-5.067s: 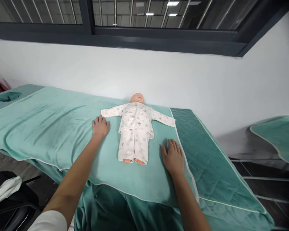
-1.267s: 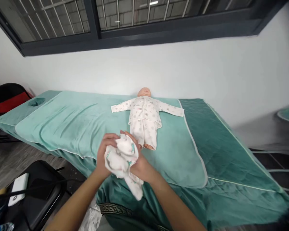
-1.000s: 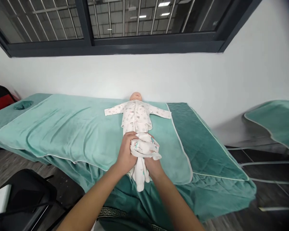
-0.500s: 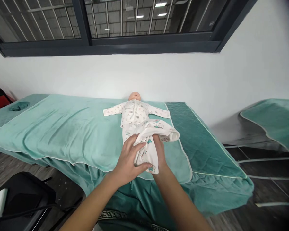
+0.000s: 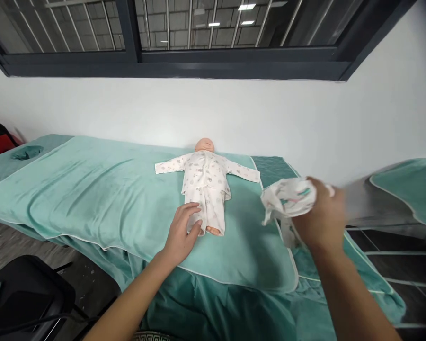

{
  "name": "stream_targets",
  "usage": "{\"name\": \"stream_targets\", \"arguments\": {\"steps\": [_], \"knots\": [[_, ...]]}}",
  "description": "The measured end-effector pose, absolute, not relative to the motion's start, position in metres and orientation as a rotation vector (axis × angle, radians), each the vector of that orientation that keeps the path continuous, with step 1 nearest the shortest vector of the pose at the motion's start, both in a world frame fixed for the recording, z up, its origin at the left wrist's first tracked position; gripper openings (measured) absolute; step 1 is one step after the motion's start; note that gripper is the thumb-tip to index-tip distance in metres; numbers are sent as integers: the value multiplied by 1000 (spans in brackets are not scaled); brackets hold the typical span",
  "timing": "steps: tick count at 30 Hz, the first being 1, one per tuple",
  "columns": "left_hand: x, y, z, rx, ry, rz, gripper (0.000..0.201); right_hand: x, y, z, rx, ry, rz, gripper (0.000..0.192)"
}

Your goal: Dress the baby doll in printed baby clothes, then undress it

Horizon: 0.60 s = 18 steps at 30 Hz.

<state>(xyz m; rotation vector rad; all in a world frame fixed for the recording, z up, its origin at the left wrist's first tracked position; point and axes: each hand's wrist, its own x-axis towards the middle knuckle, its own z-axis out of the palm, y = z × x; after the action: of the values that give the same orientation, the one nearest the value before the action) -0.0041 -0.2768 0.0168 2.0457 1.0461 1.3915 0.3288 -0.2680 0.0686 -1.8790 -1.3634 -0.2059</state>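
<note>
Lengthwise along a white wall (image 5: 163, 111) stands a bed (image 5: 270, 172) dressed in green covers, a paler blanket (image 5: 99, 184) spread over most of it, wrinkled towards the left, with a round hole (image 5: 27, 152) near that end. On the blanket a doll (image 5: 206, 182) in a printed white shirt and trousers lies on its back, head by the wall, sleeves stretched out. The left hand (image 5: 183, 232) is loosely curved, thumb apart from the fingers, over one trouser leg; whether it touches, I cannot tell. The right hand (image 5: 326, 215), blurred, is closed around a bunched white cloth (image 5: 293, 198), held above the blanket's right edge. Above runs a dark-framed window (image 5: 234, 62) with bars behind the glass; a black chair (image 5: 39, 282) stands at lower left on dark flooring (image 5: 95, 279).
</note>
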Motion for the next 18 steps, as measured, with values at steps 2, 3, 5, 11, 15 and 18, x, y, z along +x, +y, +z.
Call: {"name": "stream_targets", "arguments": {"steps": [2, 3, 5, 11, 15, 18], "knots": [[-2, -260, 12, 2037, 1045, 1388, 23, 338, -260, 38, -2032, -1545, -83, 56], [-1, -250, 10, 2033, 1044, 1390, 23, 339, -258, 23, -2066, -1615, 1, 56], [1, -230, 8, 2023, 1047, 1407, 23, 335, -259, 4, -2043, -1605, 9, 60], [19, -149, 17, 1996, 1140, 1473, 20, 269, -264, 6, -1571, -1769, -66, 53], [48, -73, 32, 2109, 1193, 1379, 25, 233, -202, 18, -1359, -1670, 119, 46], [70, -23, 41, 2153, 1286, 1221, 29, 225, -122, 28, -1316, -1453, 164, 43]]}}
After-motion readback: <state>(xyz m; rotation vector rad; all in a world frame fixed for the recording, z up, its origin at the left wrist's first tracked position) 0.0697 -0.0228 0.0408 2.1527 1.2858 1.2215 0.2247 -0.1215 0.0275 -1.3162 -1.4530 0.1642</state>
